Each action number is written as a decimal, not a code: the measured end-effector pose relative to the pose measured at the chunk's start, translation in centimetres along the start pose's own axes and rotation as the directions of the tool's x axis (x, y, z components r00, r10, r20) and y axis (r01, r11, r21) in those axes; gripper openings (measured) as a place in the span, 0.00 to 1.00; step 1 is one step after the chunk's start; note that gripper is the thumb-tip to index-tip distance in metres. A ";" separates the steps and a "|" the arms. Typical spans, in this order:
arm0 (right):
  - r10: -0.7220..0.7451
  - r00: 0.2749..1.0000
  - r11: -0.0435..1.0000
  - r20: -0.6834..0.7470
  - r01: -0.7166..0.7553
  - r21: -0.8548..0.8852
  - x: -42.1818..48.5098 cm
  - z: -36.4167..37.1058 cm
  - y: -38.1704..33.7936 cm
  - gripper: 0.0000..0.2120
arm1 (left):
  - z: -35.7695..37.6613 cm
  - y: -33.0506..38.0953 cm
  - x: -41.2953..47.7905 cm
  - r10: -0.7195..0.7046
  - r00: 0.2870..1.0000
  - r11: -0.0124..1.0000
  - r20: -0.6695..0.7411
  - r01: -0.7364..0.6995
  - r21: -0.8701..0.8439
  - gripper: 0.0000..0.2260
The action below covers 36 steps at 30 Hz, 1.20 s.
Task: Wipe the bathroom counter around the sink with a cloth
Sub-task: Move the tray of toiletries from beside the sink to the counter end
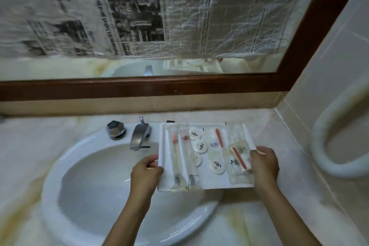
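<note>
Found both hands on a white tray (212,183), one at each short side. Left hand (146,168): curled round the left rim, thumb on top, fingers underneath. Right hand (264,166): curled round the right rim, thumb lying over a clear sachet at that edge. Held level between the hands, left part over the sink basin, right part over the surface. Dark shadow directly beneath the near rim. Contact with the surface: cannot tell.

Loaded with clear-wrapped items: two long packets (176,158) nearest the left hand, round white discs (200,147) with dark prints in the middle, flat sachets (238,161) with red strips nearest the right hand.

Surface (283,138): pale cream marbled stone, glossy, running around the sink, beyond and to the right of the right hand and below both forearms. Marked with yellow-brown streaks, heaviest left of the left forearm and beneath the right forearm.

Sink (95,185): white oval basin, shiny, below and left of the left hand. Chrome faucet (139,136) and faceted chrome knob (115,130) on the back rim, beyond the left hand.

Further beyond both hands: brown-framed mirror (139,87), glass covered with newspaper (139,16). Right of the right hand, against the tiled wall: white curved fitting (323,146), kind unclear.
</note>
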State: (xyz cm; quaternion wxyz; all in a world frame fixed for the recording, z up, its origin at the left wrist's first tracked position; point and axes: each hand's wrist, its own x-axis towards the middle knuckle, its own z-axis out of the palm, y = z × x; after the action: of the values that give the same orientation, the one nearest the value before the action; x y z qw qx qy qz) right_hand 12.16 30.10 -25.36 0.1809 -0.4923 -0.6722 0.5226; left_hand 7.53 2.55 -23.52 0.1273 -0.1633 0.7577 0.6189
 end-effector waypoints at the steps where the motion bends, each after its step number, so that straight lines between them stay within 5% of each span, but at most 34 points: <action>1: -0.012 1.000 1.000 0.004 0.012 0.010 -1.5 0.3 0.0 0.10 | -1.8 -0.7 -0.7 -0.004 1.000 1.000 -0.018 0.004 -0.006 0.18; 10: -0.127 0.973 0.992 0.193 0.120 0.046 -19.1 6.8 0.3 0.08 | -21.0 -8.2 -8.4 0.021 0.991 0.998 -0.134 -0.029 -0.056 0.15; 19: -0.175 0.865 0.982 0.470 0.185 0.025 -39.1 17.7 1.2 0.05 | -40.9 -14.9 -15.8 -0.079 0.925 0.972 -0.371 -0.011 -0.235 0.13; 28: -0.250 0.643 0.943 0.724 0.331 0.031 -55.3 29.7 -0.3 0.07 | -55.7 -19.8 -18.1 -0.236 0.763 0.915 -0.601 -0.035 -0.403 0.12; 36: -0.224 0.451 0.916 0.864 0.399 0.029 -65.4 42.4 -0.5 0.09 | -67.1 -23.8 -15.2 -0.333 0.665 0.888 -0.669 -0.017 -0.460 0.12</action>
State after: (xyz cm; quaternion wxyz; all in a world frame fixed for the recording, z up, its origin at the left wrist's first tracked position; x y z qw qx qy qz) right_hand 9.23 -47.75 -23.60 -0.1242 -0.0531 -0.7953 0.5910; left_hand 31.71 -66.11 -25.36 -0.1706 -0.4875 0.5715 0.6377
